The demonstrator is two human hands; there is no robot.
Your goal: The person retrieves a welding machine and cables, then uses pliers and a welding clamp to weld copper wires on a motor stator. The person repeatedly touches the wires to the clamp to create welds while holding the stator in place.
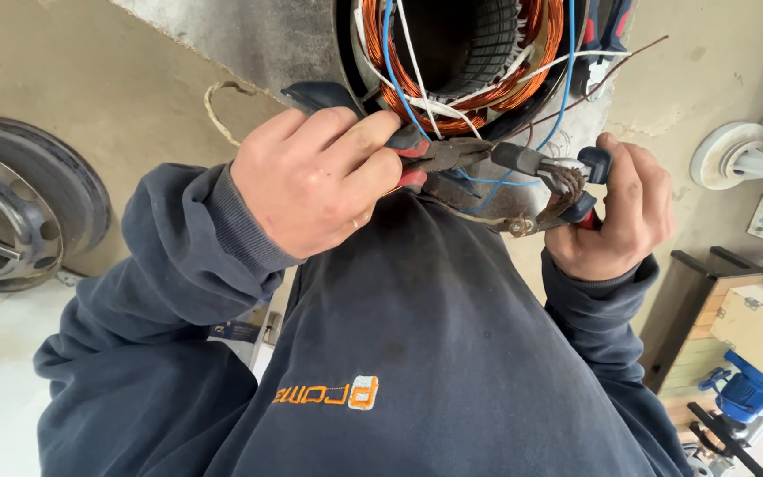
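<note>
Wire bundle (565,181) in pliers (452,157), right hand (615,208) grip.

This is looking like a repair workshop for motors. An opened motor body (461,62) is sitting in front of the person, its copper coils (523,79) showing along with blue wires (567,97) and white ties. A bare steel wheel rim (19,208) is leaning on the concrete floor (90,71) at one side. At the other side, a wooden crate (752,327), a blue machine (748,389) and a white fan base (730,155) are lying about.
</note>
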